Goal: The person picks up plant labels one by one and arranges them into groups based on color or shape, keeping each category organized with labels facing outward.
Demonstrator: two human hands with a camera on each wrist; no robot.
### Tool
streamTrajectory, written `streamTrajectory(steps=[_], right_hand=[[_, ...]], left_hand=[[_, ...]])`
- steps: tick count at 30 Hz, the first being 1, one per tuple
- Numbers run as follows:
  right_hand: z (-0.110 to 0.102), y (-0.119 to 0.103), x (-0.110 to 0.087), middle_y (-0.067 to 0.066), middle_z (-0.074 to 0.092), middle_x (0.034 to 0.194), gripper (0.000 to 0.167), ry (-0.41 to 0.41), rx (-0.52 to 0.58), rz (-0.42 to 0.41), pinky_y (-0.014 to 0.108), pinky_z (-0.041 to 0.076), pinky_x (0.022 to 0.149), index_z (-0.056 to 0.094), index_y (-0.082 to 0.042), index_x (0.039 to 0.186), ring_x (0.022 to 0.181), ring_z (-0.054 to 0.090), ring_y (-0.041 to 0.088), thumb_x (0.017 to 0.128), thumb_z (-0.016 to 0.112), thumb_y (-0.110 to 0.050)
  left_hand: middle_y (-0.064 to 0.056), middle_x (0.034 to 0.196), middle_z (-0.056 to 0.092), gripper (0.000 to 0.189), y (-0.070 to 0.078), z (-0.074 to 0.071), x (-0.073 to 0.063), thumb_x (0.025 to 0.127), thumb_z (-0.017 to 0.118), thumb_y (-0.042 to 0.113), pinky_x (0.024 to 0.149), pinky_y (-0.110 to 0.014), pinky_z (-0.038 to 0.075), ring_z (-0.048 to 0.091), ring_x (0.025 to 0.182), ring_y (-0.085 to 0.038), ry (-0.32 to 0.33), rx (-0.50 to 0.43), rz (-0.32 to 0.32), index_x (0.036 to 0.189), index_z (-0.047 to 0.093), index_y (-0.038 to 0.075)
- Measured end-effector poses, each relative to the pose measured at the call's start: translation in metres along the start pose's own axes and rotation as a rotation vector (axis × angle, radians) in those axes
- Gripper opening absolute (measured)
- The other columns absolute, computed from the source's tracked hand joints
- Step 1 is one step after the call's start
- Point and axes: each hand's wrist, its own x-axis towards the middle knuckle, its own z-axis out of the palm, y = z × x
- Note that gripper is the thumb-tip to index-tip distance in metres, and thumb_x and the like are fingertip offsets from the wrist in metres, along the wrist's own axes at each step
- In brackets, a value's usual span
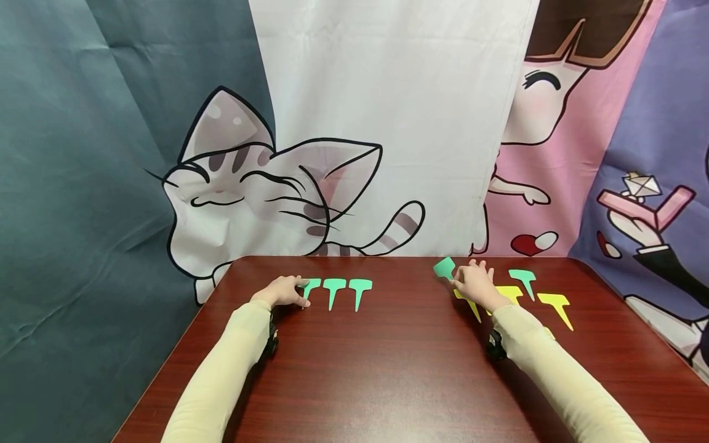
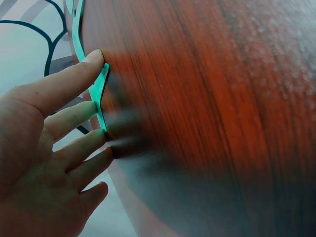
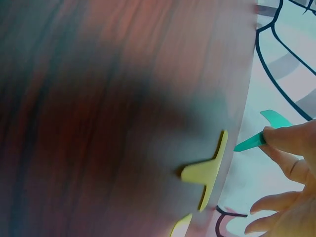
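Note:
At the left, my left hand [image 1: 285, 291] rests its thumb and fingertips on a green T-shaped plant label [image 1: 313, 283] lying on the table. Two more green plant labels, a middle one [image 1: 334, 285] and a right one [image 1: 360, 285], continue the row beside it, stems toward me. My right hand [image 1: 477, 286] holds another green plant label [image 1: 444, 267] off the table; the right wrist view shows thumb and finger pinching its stem [image 3: 251, 143]. Below that hand lies a yellow plant label [image 3: 203, 171]. Another yellow label [image 1: 508, 292] is partly hidden by the hand.
Right of my right hand lie a green plant label [image 1: 523, 276] and a yellow one [image 1: 554, 300]. A bit of yellow [image 1: 549, 332] shows beside the right sleeve. The dark red wooden table [image 1: 388, 369] ends at a printed cloth backdrop [image 1: 399, 92].

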Motion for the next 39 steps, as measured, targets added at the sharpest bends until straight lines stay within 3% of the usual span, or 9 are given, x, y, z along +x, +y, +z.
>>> streamTrajectory(steps=[5, 13, 39], right_hand=[[0.005, -0.011, 0.000, 0.039, 0.051, 0.123, 0.016, 0.018, 0.010, -0.032, 0.079, 0.016, 0.096, 0.062, -0.008, 0.073, 0.123, 0.025, 0.069, 0.086, 0.066, -0.016], [0.016, -0.028, 0.005, 0.041, 0.044, 0.130, 0.017, 0.025, 0.021, -0.051, 0.079, 0.017, 0.097, 0.063, -0.009, 0.070, 0.124, 0.022, 0.070, 0.084, 0.067, -0.017], [0.040, -0.075, 0.012, 0.036, 0.039, 0.140, 0.020, -0.065, 0.131, -0.037, 0.077, 0.006, 0.102, 0.068, -0.010, 0.068, 0.135, 0.009, 0.062, 0.085, 0.066, -0.019]], left_hand=[[-0.019, 0.154, 0.026, 0.070, 0.000, 0.000, 0.000, 0.083, 0.074, 0.029, 0.109, -0.054, 0.031, 0.021, 0.141, -0.041, 0.003, -0.001, -0.001, 0.144, 0.043, 0.013], [-0.018, 0.154, 0.027, 0.070, -0.002, 0.001, 0.002, 0.082, 0.074, 0.030, 0.109, -0.053, 0.032, 0.023, 0.141, -0.041, 0.007, 0.014, -0.004, 0.144, 0.044, 0.014], [-0.021, 0.153, 0.027, 0.070, 0.001, -0.002, 0.000, 0.083, 0.073, 0.029, 0.110, -0.054, 0.030, 0.022, 0.141, -0.042, -0.003, 0.027, 0.008, 0.144, 0.043, 0.013]])
